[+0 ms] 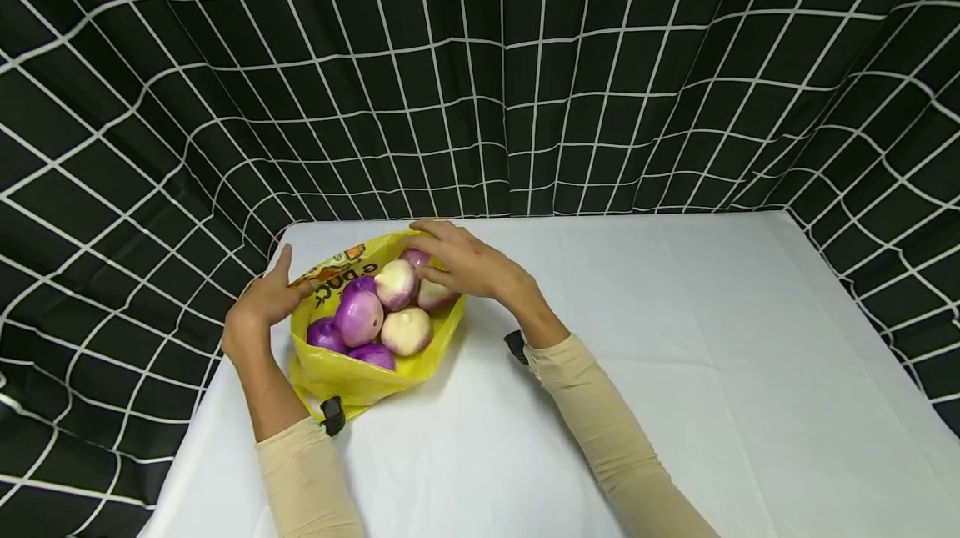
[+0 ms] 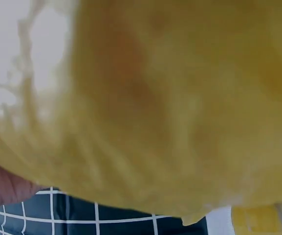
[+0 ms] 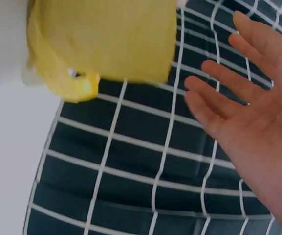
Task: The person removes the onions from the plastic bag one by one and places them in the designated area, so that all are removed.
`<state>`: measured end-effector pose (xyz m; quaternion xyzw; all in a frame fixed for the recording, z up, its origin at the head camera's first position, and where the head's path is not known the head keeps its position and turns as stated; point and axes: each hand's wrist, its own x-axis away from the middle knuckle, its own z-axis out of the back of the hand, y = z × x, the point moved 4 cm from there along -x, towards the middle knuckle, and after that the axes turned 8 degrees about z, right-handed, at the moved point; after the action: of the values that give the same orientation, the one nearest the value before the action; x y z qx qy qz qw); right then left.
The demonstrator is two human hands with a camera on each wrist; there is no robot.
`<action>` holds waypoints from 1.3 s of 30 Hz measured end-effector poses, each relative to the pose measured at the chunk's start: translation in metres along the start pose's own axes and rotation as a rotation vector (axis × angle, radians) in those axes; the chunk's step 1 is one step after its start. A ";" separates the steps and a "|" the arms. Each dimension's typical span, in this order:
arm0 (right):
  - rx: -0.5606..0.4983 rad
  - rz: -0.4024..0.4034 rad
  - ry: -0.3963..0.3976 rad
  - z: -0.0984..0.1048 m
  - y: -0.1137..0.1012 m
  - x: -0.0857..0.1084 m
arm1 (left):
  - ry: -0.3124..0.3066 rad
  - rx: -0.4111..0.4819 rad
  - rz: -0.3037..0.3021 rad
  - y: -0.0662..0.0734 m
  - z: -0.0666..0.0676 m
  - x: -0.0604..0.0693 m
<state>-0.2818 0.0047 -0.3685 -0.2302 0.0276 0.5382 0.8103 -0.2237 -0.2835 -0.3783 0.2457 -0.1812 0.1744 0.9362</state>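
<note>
A yellow plastic bag (image 1: 352, 379) with dark printing stands with its mouth spread on the left part of the table. Several purple onions (image 1: 360, 319) lie inside, some of them pale white on one side, like the whitish onion (image 1: 407, 331). At the bag's left rim is my left hand (image 1: 262, 309), thumb raised and fingers reaching to the edge. The bag fills most of the left wrist view and hides its fingers. Over the right rim reaches my right hand (image 1: 472, 264), fingers loosely extended near the onions. In the right wrist view, this hand (image 3: 258, 93) appears spread, holding nothing.
A white cloth covers the table (image 1: 675, 338), which extends to the right of the bag. Black curtains with a white grid (image 1: 525, 79) rise behind the table and along both sides. Dark wrist devices (image 1: 332, 415) sit at the sleeve ends.
</note>
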 end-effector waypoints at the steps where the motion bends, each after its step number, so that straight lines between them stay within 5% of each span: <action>1: -0.001 0.006 -0.007 -0.004 -0.002 -0.001 | -0.019 0.003 -0.015 0.000 -0.002 0.001; 6: 0.036 0.020 -0.042 -0.020 -0.010 -0.007 | -0.049 -0.013 -0.070 0.003 -0.005 0.005; 19: 0.160 0.038 -0.167 -0.054 -0.023 -0.019 | -0.004 -0.084 -0.136 -0.001 0.005 0.026; 29: 0.123 0.114 -0.048 -0.051 -0.021 -0.019 | -0.028 -0.070 -0.160 -0.004 0.008 0.036; 39: -0.121 -0.024 0.053 -0.014 -0.006 -0.006 | -0.013 -0.069 -0.151 -0.006 0.007 0.036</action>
<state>-0.2764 -0.0075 -0.3771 -0.2929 0.0137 0.5230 0.8003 -0.1916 -0.2832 -0.3592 0.2272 -0.1739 0.0956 0.9534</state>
